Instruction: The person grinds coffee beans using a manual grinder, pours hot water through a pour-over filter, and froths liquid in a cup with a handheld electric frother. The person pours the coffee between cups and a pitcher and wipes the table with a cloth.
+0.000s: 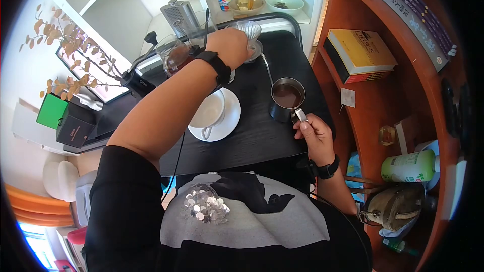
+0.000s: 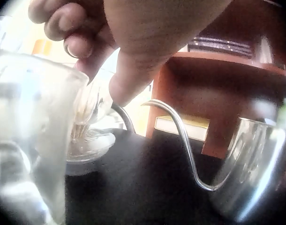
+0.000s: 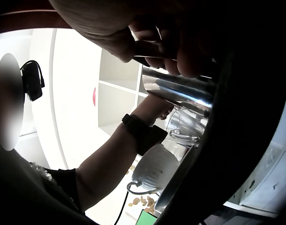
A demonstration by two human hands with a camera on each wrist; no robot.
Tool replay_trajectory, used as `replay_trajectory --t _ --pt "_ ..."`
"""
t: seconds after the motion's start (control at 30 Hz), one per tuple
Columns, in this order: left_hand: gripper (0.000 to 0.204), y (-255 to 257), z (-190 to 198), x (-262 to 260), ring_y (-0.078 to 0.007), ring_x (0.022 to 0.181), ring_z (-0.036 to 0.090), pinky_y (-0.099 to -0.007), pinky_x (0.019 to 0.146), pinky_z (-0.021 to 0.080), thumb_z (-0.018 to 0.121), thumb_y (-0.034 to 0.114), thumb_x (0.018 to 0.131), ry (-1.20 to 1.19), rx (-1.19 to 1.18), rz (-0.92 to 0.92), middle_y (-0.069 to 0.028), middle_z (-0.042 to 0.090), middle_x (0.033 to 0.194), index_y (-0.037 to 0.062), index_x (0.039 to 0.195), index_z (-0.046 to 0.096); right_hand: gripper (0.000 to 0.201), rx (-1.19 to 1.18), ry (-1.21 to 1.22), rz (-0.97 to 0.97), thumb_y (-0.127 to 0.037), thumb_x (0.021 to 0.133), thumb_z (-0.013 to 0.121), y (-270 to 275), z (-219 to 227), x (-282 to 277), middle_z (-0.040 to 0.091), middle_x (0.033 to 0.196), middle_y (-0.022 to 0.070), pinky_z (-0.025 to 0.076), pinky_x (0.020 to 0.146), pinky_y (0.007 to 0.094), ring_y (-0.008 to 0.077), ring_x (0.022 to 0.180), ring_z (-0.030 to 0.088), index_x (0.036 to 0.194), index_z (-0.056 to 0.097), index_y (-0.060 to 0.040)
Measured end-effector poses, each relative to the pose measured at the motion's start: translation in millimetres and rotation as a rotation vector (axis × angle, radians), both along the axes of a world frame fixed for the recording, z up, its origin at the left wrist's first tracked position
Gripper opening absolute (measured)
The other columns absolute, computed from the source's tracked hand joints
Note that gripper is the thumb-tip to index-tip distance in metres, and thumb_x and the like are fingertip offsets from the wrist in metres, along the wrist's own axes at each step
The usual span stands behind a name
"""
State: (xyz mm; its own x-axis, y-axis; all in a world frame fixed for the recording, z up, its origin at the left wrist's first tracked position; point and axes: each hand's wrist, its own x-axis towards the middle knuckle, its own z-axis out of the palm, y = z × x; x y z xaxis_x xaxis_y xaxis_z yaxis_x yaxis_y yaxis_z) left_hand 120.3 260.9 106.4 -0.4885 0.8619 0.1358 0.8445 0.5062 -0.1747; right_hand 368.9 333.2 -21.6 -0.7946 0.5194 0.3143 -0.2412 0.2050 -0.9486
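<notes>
In the head view my left hand (image 1: pixel 229 48) reaches across to a ribbed clear glass dripper (image 1: pixel 248 29) at the back of the black table. The left wrist view shows its thumb and index finger pinching the dripper (image 2: pixel 89 103), above a round glass base. My right hand (image 1: pixel 317 138) grips the handle of a steel gooseneck kettle (image 1: pixel 287 95) that holds brown liquid. The kettle's thin spout points toward the dripper. Under my left forearm, a white cup (image 1: pixel 209 111) stands on a white saucer (image 1: pixel 229 121), partly hidden.
A glass server (image 1: pixel 176 58) with brown liquid stands behind my left forearm, near a metal grater-like box (image 1: pixel 179 17). A clear glass (image 2: pixel 30 126) is close to the left wrist camera. Left lies a black box (image 1: pixel 75 126); a brown bookshelf (image 1: pixel 370 100) borders the right.
</notes>
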Motion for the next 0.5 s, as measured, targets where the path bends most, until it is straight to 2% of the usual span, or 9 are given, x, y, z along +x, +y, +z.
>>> replay_trajectory --t 0.3,0.4,0.5 --pt "0.034 1 -7 -10 -0.0295 0.076 0.061 -0.0378 0.067 0.049 0.058 0.036 0.074 -0.048 0.037 0.059 -0.0166 0.063 0.081 0.0029 0.078 0.065 0.017 0.011 0.003 -0.003 -0.012 0.086 0.051 0 0 0 0.053 0.070 0.0040 0.041 0.056 0.0219 0.0095 0.059 0.052 0.076 0.056 0.0008" --pt "0.035 -1 -1 -16 -0.0298 0.075 0.061 -0.0386 0.066 0.049 0.058 0.036 0.074 -0.070 0.117 -0.039 -0.0170 0.062 0.078 0.0022 0.076 0.065 0.017 0.006 0.016 -0.003 -0.013 0.086 0.051 0 -1 0 0.053 0.071 0.0041 0.041 0.056 0.0218 0.0093 0.059 0.052 0.077 0.056 0.0009" --pt "0.040 -1 13 -26 -0.0308 0.083 0.059 -0.0390 0.072 0.047 0.060 0.039 0.072 -0.161 0.171 -0.061 -0.0183 0.061 0.088 0.0014 0.084 0.063 0.017 0.005 0.008 0.006 -0.012 0.086 0.051 0 1 1 0.053 0.071 0.0041 0.041 0.056 0.0216 0.0091 0.059 0.052 0.077 0.056 0.0011"
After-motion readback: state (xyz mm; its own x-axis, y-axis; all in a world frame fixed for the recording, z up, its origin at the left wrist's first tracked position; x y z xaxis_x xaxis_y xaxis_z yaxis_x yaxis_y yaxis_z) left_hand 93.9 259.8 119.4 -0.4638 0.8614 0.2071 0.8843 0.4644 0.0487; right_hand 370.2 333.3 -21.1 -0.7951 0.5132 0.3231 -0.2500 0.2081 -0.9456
